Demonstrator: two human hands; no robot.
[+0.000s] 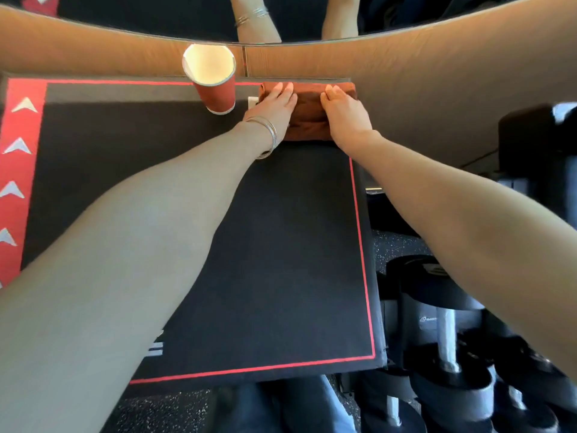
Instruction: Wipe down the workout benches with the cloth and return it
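Head view: upright red cup [215,85], pale inside, beside folded cloth [307,115].

Red paper cup [215,85] upright below mirror [156,14]; dumbbells [443,326] lower right.

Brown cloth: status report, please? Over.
Status: left hand and right hand pressing flat on folded brown cloth. Cloth at far end of black pad. Nearby, red paper cup just left, untouched.

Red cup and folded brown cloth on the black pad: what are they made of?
Red tapered cup: probably paper, matte wall, rolled pale rim, plain pale inside. Folded brown cloth: soft matte fabric, judging by rounded folds and creases; weave too blurred to tell.
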